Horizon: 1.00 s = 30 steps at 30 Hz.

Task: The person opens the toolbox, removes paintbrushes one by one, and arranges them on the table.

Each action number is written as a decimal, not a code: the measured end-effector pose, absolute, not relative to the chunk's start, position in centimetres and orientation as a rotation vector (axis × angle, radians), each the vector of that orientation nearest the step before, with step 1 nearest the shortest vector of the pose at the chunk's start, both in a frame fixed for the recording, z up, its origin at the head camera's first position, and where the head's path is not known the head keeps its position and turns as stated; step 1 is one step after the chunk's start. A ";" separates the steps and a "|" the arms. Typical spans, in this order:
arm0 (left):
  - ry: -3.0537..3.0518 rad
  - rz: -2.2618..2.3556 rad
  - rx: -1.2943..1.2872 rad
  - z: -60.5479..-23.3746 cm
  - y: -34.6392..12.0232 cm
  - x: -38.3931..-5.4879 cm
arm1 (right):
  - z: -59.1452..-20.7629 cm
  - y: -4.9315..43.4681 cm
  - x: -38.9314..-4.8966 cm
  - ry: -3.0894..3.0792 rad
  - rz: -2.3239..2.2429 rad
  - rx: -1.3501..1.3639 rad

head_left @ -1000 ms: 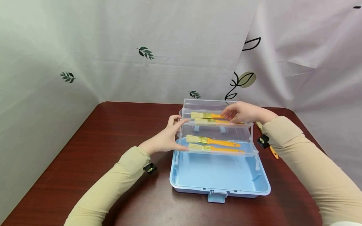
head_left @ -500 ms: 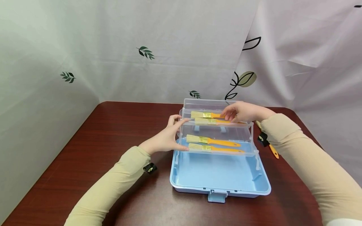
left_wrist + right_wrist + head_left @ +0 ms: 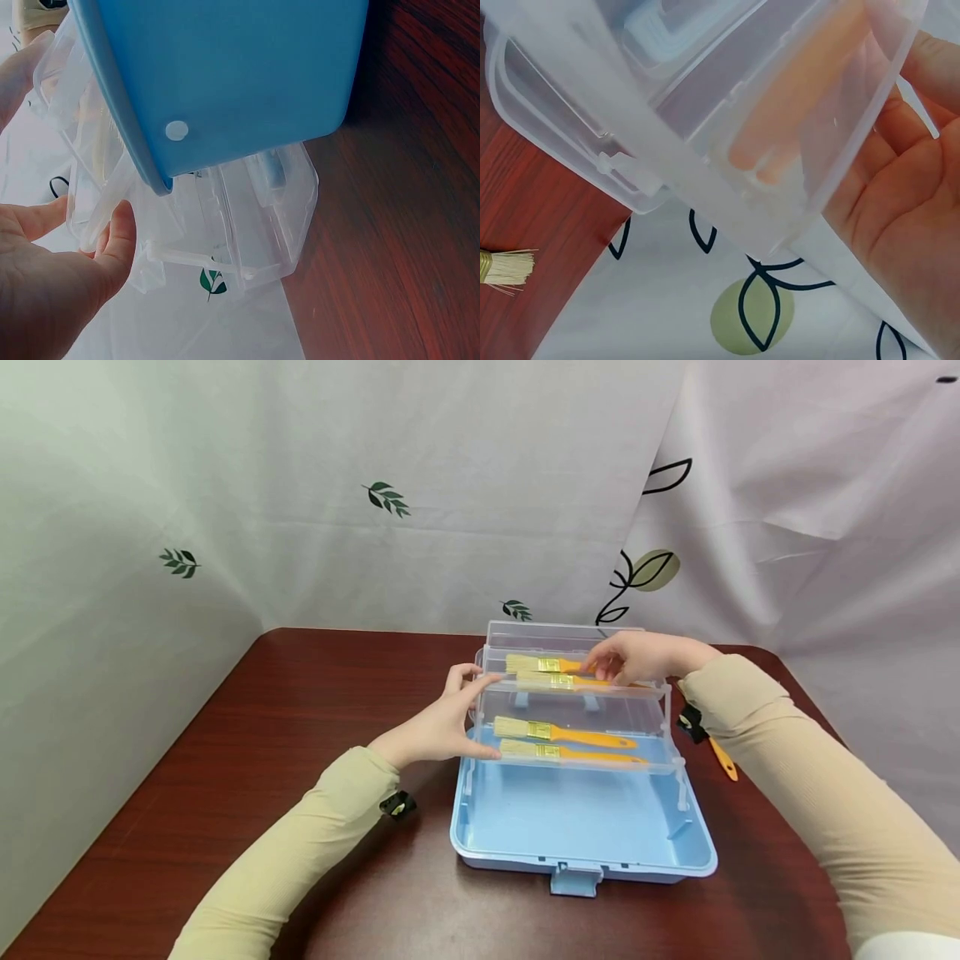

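A light-blue box (image 3: 570,818) stands open on the table, with two stepped clear trays raised above its base. Two yellow-handled paintbrushes lie in the lower tray (image 3: 660,768); two more lie in the upper one. My left hand (image 3: 442,727) grips the trays' left ends, thumb at the lower tray and index finger by the upper. In the left wrist view its fingertips meet the clear plastic edge. Over the upper tray, my right hand (image 3: 637,658) holds the far paintbrush (image 3: 534,664) by its handle with curled fingers. Its fingertips are partly hidden.
Another paintbrush (image 3: 723,764) lies on the dark red table (image 3: 337,693) right of the box, partly behind my right sleeve. The clear lid (image 3: 562,632) leans up at the back. A front latch (image 3: 576,882) hangs down. Patterned white cloth (image 3: 450,568) borders the table.
My right wrist and sleeve have shifted slightly to the left and away, the fingers staying over the upper tray. The far paintbrush has barely moved. My left hand stays where it was.
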<state>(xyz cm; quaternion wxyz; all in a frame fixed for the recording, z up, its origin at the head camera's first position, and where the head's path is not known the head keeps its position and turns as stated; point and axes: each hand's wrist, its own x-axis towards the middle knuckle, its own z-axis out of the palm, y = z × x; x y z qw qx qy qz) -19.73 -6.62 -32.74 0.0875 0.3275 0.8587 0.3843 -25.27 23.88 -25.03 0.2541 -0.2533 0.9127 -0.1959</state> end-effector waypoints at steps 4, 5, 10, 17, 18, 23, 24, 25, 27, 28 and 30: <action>2.551 1.143 0.971 -32.8 -6.6 -19.8 | -25.2 23.9 -25.4 2.468 -0.526 -0.707; 2.551 1.143 0.972 -32.8 -6.6 -19.8 | -25.2 23.9 -25.4 2.466 -0.525 -0.710; 2.549 1.152 0.977 -32.8 -6.5 -19.9 | -25.1 24.1 -25.6 2.462 -0.526 -0.724; 2.545 1.156 0.977 -32.8 -6.5 -20.0 | -25.0 24.0 -25.8 2.423 -0.565 -0.712; 2.544 1.156 0.976 -32.8 -6.5 -20.0 | -25.0 24.0 -25.8 2.419 -0.561 -0.712; 2.542 1.159 0.972 -32.8 -6.5 -19.9 | -25.0 24.0 -26.1 2.400 -0.549 -0.694; 2.543 1.158 0.973 -32.9 -6.5 -19.9 | -24.9 24.0 -26.1 2.393 -0.554 -0.695; 2.544 1.157 0.973 -32.9 -6.5 -19.9 | -24.9 24.0 -26.2 2.387 -0.561 -0.694; 2.550 1.155 0.972 -33.0 -6.5 -19.9 | -24.9 24.0 -26.2 2.378 -0.575 -0.692; 2.551 1.156 0.971 -33.0 -6.5 -19.9 | -24.9 24.0 -26.2 2.374 -0.583 -0.689; 2.552 1.158 0.971 -33.1 -6.6 -19.9 | -25.0 24.0 -26.3 2.369 -0.593 -0.687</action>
